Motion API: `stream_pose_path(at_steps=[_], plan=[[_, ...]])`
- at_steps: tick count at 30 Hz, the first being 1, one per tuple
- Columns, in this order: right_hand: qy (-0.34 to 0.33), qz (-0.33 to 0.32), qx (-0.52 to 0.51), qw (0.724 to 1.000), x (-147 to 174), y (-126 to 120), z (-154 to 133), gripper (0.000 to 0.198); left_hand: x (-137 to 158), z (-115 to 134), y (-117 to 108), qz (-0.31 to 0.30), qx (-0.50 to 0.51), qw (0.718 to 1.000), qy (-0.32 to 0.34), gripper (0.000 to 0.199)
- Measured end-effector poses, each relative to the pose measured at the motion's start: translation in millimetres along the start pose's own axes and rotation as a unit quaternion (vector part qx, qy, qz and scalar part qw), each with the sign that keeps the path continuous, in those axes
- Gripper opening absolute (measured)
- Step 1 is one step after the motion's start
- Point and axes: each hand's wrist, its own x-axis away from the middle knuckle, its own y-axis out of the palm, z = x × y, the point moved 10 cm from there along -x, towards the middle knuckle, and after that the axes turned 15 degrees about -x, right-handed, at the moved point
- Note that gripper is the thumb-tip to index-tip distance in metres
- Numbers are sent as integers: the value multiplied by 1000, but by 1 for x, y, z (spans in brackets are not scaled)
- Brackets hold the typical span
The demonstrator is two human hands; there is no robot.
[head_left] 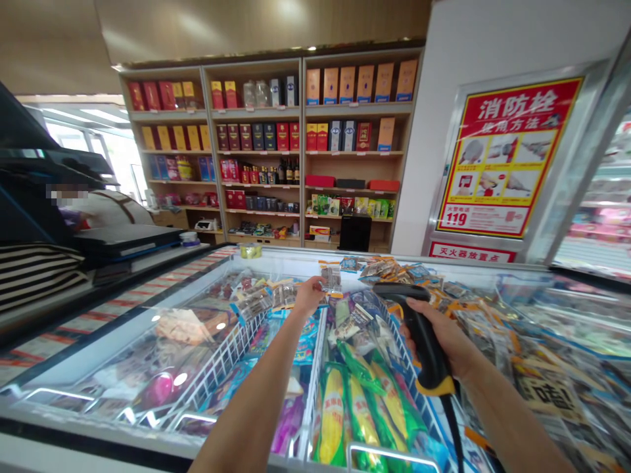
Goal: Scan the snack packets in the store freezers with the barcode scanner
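Observation:
My left hand (309, 295) reaches over the glass-topped freezer and pinches the near edge of a small clear-and-orange snack packet (331, 278). A black and yellow barcode scanner (424, 335) is gripped in my right hand (451, 338). Its head points left toward the packet, and its cable hangs down at the front. Close to the left hand, similar snack packets (252, 303) lie on the glass. A large spread of packets (497, 328) covers the right side. Below the scanner, bagged corn cobs (362, 410) show inside the freezer.
White wire baskets (231, 351) divide the freezer (54, 368). Shelves (302, 141) of boxes and bottles stand behind it. On the right wall hangs a red fire-hydrant poster (510, 157). Dark counter equipment (44, 177) and a person's white-clothed shoulder (116, 207) are at left.

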Motion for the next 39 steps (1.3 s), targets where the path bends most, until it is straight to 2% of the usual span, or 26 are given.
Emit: stream_pose_path(at_steps=[3,8,12,15,19,22,23,25,29,32,36,39], plan=[[-4,2,-1,1000,-1,-2,-2,23,7,5,-12,-15,-57,998,-10,30],[-13,-3,-3,1000,-2,-6,-6,24,27,9,-35,-40,-86,995,-10,31],[-62,-2,7,998,0,-13,-23,22,41,4,-57,-49,-154,987,6,30],[-92,17,19,995,3,-27,-38,22,50,-8,-82,-36,-257,966,-19,32],[-112,19,10,993,8,-40,-54,23,63,-27,-111,-39,-378,920,-93,30],[-114,29,-1,993,13,-48,-60,21,68,-16,-115,-18,-441,891,-102,28],[-114,32,-4,993,15,-51,-61,21,68,-5,-110,-9,-447,890,-89,29],[-117,38,-9,992,18,-55,-63,18,67,22,-84,-8,-422,905,-47,31],[-131,49,-13,990,21,-65,-67,18,71,79,12,-100,-269,958,19,32],[-135,45,-16,990,22,-68,-68,20,77,121,82,-134,-159,977,52,37],[-139,47,-15,989,22,-69,-69,22,82,139,145,-152,-41,987,-34,42],[-135,55,-7,989,20,-70,-68,25,78,140,163,-138,34,987,-72,43]])
